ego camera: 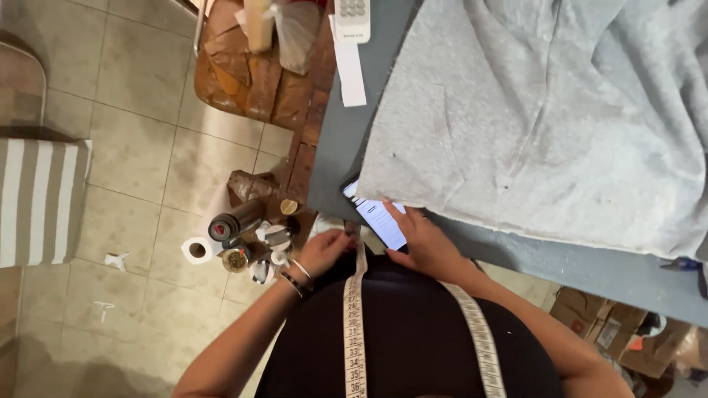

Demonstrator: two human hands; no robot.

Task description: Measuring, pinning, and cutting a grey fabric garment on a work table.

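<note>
A phone (375, 215) with a lit screen lies at the near edge of the dark grey table (560, 258), its far end tucked under a large grey fleece fabric (538, 110). My right hand (426, 249) rests over the phone's near end and grips it. My left hand (324, 250), with bracelets on the wrist, is curled beside the white measuring tape (355, 317) that hangs round my neck over a black top. Its fingertips reach the tape near the table edge. Whether they pinch the tape is unclear.
A white keypad device (352, 15) and a paper slip (350, 70) lie at the table's far left. Thread cones, rolls and small tins (236, 236) crowd a low wooden stand on the tiled floor. Also in view: a striped cushion (40, 199), cardboard boxes (605, 324) and a blue-handled tool (682, 264).
</note>
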